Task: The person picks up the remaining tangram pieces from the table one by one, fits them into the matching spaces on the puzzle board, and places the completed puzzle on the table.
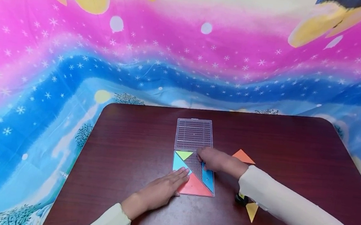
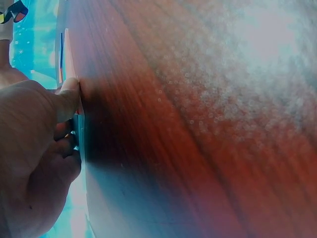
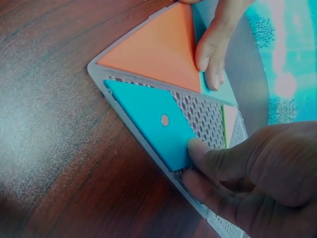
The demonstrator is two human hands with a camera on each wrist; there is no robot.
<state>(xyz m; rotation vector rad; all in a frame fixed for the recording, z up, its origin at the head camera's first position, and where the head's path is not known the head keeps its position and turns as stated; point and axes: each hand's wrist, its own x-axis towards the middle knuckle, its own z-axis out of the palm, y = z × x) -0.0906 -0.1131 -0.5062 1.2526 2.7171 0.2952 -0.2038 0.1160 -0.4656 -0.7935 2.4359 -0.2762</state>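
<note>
A clear tangram case lies unfolded on the table, its perforated tray (image 1: pixel 194 164) nearer me and its lid (image 1: pixel 194 134) beyond. My right hand (image 1: pixel 213 159) pinches one end of a blue parallelogram tangram piece (image 3: pixel 153 119), thumb on its corner; the piece lies along the tray's right side. A large red triangle (image 1: pixel 196 186), a light-blue triangle (image 1: pixel 179 162) and a small green triangle (image 1: pixel 184 155) are in the tray too. Across the red and light-blue triangles rest the extended fingers of my left hand (image 1: pixel 163 186). The left wrist view shows its thumb at the case edge.
To the right on the dark wooden table (image 1: pixel 122 150) lie an orange triangle (image 1: pixel 244 156) and a yellow triangle (image 1: pixel 252 211). The right sleeve (image 1: pixel 290 203) passes over that area and partly hides a yellow-green patch. A printed cloth (image 1: pixel 187 50) hangs behind the table.
</note>
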